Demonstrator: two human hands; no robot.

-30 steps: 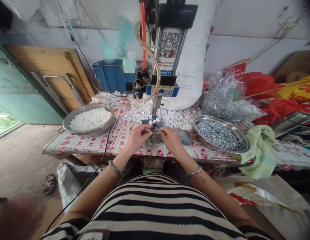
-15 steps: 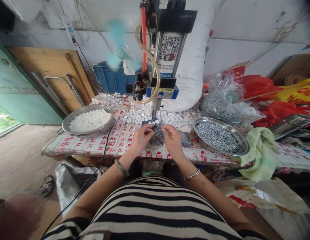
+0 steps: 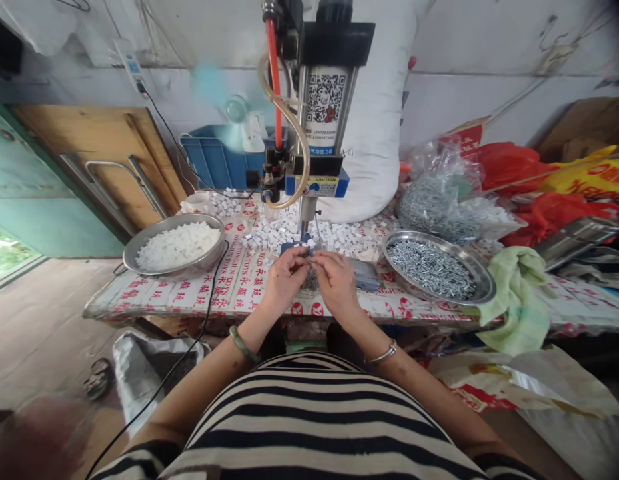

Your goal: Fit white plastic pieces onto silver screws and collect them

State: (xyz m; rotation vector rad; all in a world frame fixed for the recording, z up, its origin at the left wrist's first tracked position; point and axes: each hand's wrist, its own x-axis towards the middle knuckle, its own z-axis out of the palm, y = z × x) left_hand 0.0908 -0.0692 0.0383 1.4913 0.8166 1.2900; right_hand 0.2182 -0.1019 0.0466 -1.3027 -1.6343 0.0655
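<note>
My left hand (image 3: 285, 279) and my right hand (image 3: 336, 283) meet at the fingertips in front of a pneumatic press (image 3: 325, 113). Both are closed in a pinch, and whatever lies between the fingers is too small to name. Just behind them is the press's ram (image 3: 306, 217), above a blue base (image 3: 289, 249). A heap of small metal pieces (image 3: 310, 280) shows partly beneath my hands. Small white plastic pieces (image 3: 269, 233) lie scattered around the press.
To the left, a metal bowl (image 3: 130, 261) holds white pieces. On the right stands a steel tray (image 3: 489, 297) of metal pins, with a green cloth (image 3: 519, 293) beside it. A black cable (image 3: 212, 293) crosses the table edge. A blue crate (image 3: 214, 160) sits behind.
My right hand has moved left, bringing its fingertips up to those of my left hand. The whole view has shifted slightly.
</note>
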